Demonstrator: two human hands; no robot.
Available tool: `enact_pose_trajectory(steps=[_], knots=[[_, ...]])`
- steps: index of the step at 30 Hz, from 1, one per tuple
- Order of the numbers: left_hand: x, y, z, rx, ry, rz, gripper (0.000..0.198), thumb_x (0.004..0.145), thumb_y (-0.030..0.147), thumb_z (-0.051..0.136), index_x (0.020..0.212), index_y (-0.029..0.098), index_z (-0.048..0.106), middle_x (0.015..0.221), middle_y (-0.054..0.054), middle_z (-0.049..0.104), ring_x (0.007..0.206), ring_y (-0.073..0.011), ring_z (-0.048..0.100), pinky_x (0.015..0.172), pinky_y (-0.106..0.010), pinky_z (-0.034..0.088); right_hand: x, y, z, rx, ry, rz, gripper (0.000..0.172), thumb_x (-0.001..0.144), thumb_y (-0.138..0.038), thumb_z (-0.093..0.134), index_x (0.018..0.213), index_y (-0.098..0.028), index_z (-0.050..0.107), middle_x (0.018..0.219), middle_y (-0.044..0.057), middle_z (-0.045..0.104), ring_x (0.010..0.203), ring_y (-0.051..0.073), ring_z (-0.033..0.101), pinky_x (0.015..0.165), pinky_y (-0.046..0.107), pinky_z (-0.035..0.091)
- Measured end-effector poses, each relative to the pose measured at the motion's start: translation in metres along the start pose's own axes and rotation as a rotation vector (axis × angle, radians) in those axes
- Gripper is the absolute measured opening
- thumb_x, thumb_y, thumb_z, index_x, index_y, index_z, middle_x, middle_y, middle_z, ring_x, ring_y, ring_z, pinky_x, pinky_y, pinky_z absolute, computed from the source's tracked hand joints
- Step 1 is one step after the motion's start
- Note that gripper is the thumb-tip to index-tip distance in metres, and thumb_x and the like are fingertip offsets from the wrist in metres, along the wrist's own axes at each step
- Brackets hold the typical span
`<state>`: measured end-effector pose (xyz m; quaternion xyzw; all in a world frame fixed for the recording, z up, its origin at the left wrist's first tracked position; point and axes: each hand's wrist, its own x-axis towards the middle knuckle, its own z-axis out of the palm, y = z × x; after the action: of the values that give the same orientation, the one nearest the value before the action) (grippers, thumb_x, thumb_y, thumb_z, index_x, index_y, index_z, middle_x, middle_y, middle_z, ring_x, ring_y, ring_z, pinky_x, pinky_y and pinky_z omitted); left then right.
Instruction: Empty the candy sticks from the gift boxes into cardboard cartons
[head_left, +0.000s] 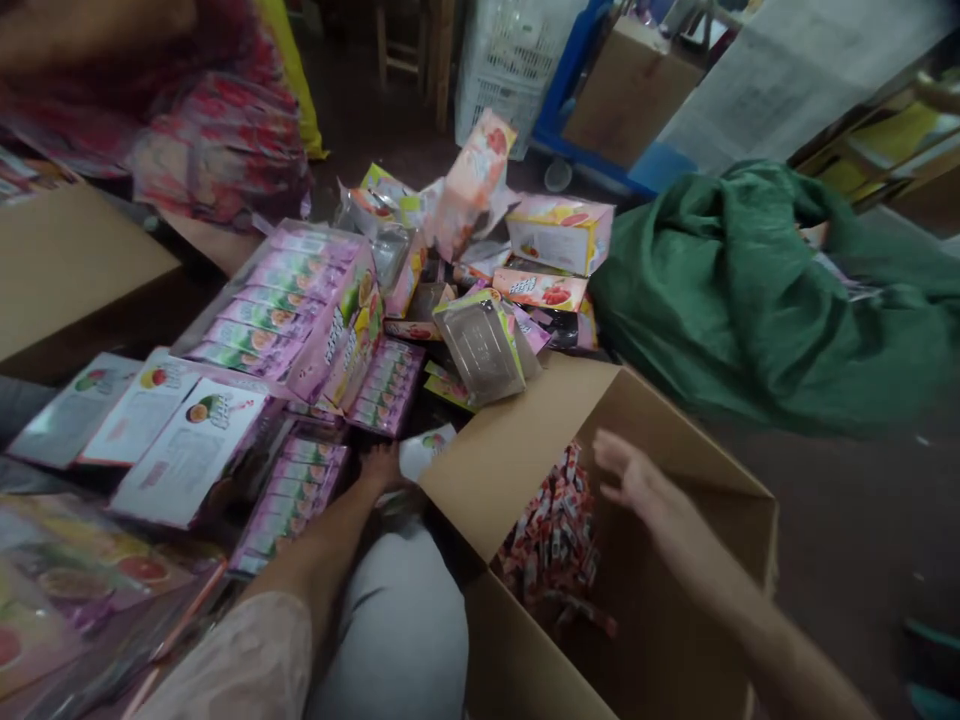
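Observation:
My right hand reaches into an open cardboard box in front of me, fingers spread, just above a heap of small red-and-white sachets. My left hand rests low beside the box's left flap, next to a white packet; its fingers are mostly hidden. A tilted pink tray with several purple packs stands left of centre. Flat printed cartons lie beside my left arm.
Loose pink and yellow candy boxes pile at the middle back. A green cloth bag spreads at the right. Another person in a red patterned garment sits at the far left behind a brown carton. A white crate stands behind.

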<state>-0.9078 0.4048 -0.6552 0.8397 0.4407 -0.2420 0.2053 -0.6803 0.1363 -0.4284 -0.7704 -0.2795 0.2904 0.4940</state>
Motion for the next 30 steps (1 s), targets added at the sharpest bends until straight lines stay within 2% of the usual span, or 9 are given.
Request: enact_pose_trajectory(steps=[2,5,9,12,18,20,23,26,30], knots=[[0.001,-0.003,0.004,0.058,-0.005,0.079,0.121,0.058,0.052,0.084,0.159,0.016,0.028,0.146,-0.03,0.046,0.135,-0.0429,0.041,0.111,-0.058,0.027,-0.027,0.051,0.021,-0.194,0.012,0.047,0.07,0.083,-0.075,0.058,0.137,-0.03,0.062,0.143,0.013,0.06,0.134,0.036,0.053,0.113,0.066,0.038],[-0.01,-0.002,0.011,0.154,0.027,0.196,0.125,0.056,0.05,0.083,0.163,0.025,0.023,0.143,-0.027,0.047,0.132,-0.0438,0.043,0.11,-0.06,0.025,-0.044,0.097,0.063,-0.471,0.035,-0.129,0.063,0.088,-0.067,0.056,0.137,-0.028,0.062,0.148,0.014,0.055,0.137,0.038,0.05,0.113,0.063,0.041],[-0.023,0.005,0.011,0.046,-0.036,0.11,0.12,0.059,0.053,0.076,0.163,0.028,0.022,0.14,-0.023,0.05,0.129,-0.0428,0.047,0.103,-0.053,0.036,-0.028,0.094,0.124,-0.747,-0.184,-0.429,0.049,0.098,-0.051,0.051,0.138,-0.026,0.062,0.146,0.015,0.057,0.14,0.037,0.047,0.112,0.061,0.04],[-0.027,0.012,-0.008,-0.035,-0.092,0.061,0.113,0.058,0.055,0.076,0.16,0.028,0.034,0.143,-0.021,0.05,0.131,-0.0428,0.047,0.105,-0.052,0.037,-0.012,0.08,0.155,-0.9,-0.315,-0.462,0.044,0.098,-0.05,0.053,0.132,-0.024,0.065,0.14,0.016,0.061,0.138,0.038,0.048,0.111,0.061,0.038],[-0.096,0.024,-0.1,-0.32,0.173,0.329,0.044,0.079,0.028,0.062,0.121,0.022,0.071,0.121,-0.012,0.067,0.114,-0.0265,0.062,0.102,-0.034,0.046,-0.008,0.086,0.169,-0.964,-0.314,-0.457,0.053,0.09,-0.063,0.06,0.124,-0.023,0.068,0.135,0.014,0.065,0.13,0.039,0.052,0.109,0.058,0.037],[-0.134,0.023,-0.147,-0.418,0.495,0.373,0.039,0.089,0.044,0.056,0.12,0.026,0.072,0.129,-0.01,0.065,0.122,-0.0274,0.058,0.108,-0.036,0.043,-0.008,0.087,0.17,-0.962,-0.304,-0.45,0.047,0.09,-0.061,0.061,0.115,-0.023,0.071,0.13,0.013,0.067,0.127,0.038,0.054,0.108,0.056,0.038],[-0.163,0.009,-0.221,-0.295,0.979,0.003,0.077,0.079,0.069,0.063,0.143,0.028,0.056,0.156,-0.013,0.044,0.145,-0.0413,0.032,0.119,-0.054,0.025,-0.007,0.083,0.172,-0.949,-0.281,-0.467,0.044,0.092,-0.06,0.058,0.108,-0.021,0.072,0.125,0.012,0.068,0.124,0.036,0.055,0.106,0.054,0.039],[-0.149,-0.014,-0.274,-0.188,0.851,-0.285,0.11,0.067,0.081,0.065,0.157,0.022,0.038,0.162,-0.024,0.03,0.144,-0.0554,0.026,0.112,-0.071,0.021,-0.005,0.078,0.172,-0.959,-0.268,-0.483,0.048,0.095,-0.061,0.052,0.102,-0.018,0.073,0.119,0.013,0.069,0.119,0.035,0.058,0.103,0.053,0.041],[-0.124,-0.04,-0.3,-0.164,0.663,-0.367,0.097,0.07,0.071,0.069,0.15,0.022,0.048,0.151,-0.03,0.043,0.136,-0.0525,0.041,0.107,-0.066,0.032,-0.009,0.079,0.172,-0.941,-0.263,-0.507,0.044,0.097,-0.056,0.053,0.099,-0.017,0.074,0.116,0.014,0.07,0.115,0.035,0.061,0.102,0.054,0.043]])
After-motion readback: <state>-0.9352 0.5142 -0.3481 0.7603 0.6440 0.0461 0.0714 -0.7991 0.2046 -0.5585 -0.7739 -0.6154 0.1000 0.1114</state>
